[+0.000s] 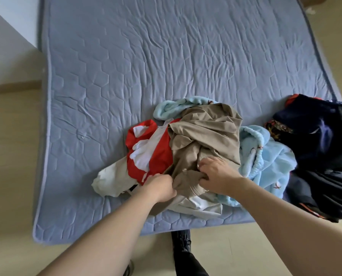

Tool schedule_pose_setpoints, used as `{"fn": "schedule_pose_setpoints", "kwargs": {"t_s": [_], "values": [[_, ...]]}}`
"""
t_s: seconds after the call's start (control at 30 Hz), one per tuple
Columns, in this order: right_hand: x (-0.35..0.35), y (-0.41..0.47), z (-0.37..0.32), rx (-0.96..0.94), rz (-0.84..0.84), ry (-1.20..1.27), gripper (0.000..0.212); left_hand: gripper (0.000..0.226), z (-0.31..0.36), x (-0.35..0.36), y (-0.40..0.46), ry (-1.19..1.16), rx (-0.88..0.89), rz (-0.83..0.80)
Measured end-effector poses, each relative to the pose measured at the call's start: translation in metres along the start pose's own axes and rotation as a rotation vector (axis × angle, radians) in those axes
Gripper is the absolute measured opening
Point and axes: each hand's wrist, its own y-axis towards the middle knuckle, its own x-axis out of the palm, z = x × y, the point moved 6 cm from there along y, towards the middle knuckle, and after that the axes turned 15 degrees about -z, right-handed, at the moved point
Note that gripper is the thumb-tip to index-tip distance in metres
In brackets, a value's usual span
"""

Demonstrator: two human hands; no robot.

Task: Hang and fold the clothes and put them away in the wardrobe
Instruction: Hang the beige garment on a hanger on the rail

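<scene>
A heap of clothes lies near the front edge of the bed. On top is a tan garment (206, 132). My left hand (162, 186) grips its lower edge with curled fingers. My right hand (216, 174) pinches a fold of the same tan cloth just to the right. Under it lie a red and white garment (148, 154) and a light blue fleece piece (265, 162). A pile of dark navy clothes (321, 156) sits at the right edge of the bed.
The grey-blue quilted mattress cover (146, 56) stretches far behind the heap. Pale wooden floor (11, 156) borders the bed on the left and front. A white wall stands at the far left. My dark-clad leg (184, 253) shows below the bed edge.
</scene>
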Motion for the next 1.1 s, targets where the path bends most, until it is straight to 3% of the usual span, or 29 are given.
{"fn": "schedule_pose_setpoints", "kwargs": {"t_s": [0.07, 0.13, 0.23, 0.3, 0.4, 0.47, 0.53, 0.67, 0.83, 0.97, 1.1], "values": [[-0.018, -0.019, -0.020, -0.133, 0.107, 0.034, 0.030, 0.024, -0.001, 0.003, -0.040, -0.085, 0.082, 0.067], [-0.047, -0.036, -0.044, -0.220, 0.103, 0.084, 0.014, 0.018, -0.007, -0.017, -0.087, -0.093, 0.115, 0.165], [-0.115, -0.075, -0.086, -0.127, -0.016, 0.147, 0.036, 0.027, -0.027, -0.065, -0.187, -0.251, 0.152, 0.425], [-0.166, -0.102, -0.117, -0.135, 0.042, 0.132, 0.044, 0.028, -0.045, -0.093, -0.252, -0.393, 0.156, 0.632], [-0.244, -0.148, -0.163, -0.136, 0.115, 0.020, 0.035, 0.028, -0.065, -0.120, -0.352, -0.515, 0.236, 0.914], [-0.298, -0.181, -0.196, -0.126, 0.171, -0.091, 0.018, 0.025, -0.076, -0.131, -0.417, -0.596, 0.307, 1.049], [-0.346, -0.207, -0.220, -0.092, 0.270, -0.125, 0.004, 0.028, -0.074, -0.144, -0.472, -0.636, 0.357, 1.123], [-0.427, -0.259, -0.289, -0.055, 0.513, -0.156, 0.021, 0.014, -0.072, -0.162, -0.592, -0.580, 0.406, 1.309], [-0.498, -0.329, -0.399, -0.227, 0.763, 0.114, 0.021, 0.023, -0.126, -0.164, -0.698, -0.743, 0.436, 1.406], [-0.528, -0.355, -0.475, -0.369, 0.768, 0.323, 0.025, 0.028, -0.175, -0.162, -0.746, -0.807, 0.398, 1.476], [-0.546, -0.359, -0.544, -0.466, 0.743, 0.479, 0.043, 0.018, -0.231, -0.159, -0.791, -1.067, 0.598, 1.555]]}}
